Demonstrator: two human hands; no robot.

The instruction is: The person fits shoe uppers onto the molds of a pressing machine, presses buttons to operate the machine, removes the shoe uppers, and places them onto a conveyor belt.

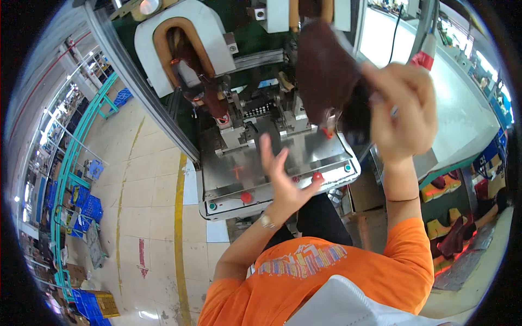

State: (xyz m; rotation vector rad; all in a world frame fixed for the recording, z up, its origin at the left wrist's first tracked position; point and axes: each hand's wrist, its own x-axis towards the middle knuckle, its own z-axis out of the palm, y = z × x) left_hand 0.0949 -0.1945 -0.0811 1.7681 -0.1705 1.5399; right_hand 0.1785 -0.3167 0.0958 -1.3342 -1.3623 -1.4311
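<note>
My right hand (405, 108), blurred by motion, is raised at the right of the machine. Its fingers are closed on a dark brown leather shoe upper (325, 73), which hangs in front of the machine's right station. My left hand (284, 182) is open with fingers spread, above the front of the metal worktable (261, 163), holding nothing. A second brown upper (213, 100) sits at the left station, below a white U-shaped mould with a tan lining (160, 46). Metal clamps (234, 136) stand under it.
Red buttons (246, 197) and green buttons (348, 168) line the machine's front edge. A metal post (141, 81) rises at its left. A pale bench (462, 103) stands at the right, above a rack with yellow shoe forms (437, 228) and dark red boots (454, 239). Blue crates (89, 206) stand far left.
</note>
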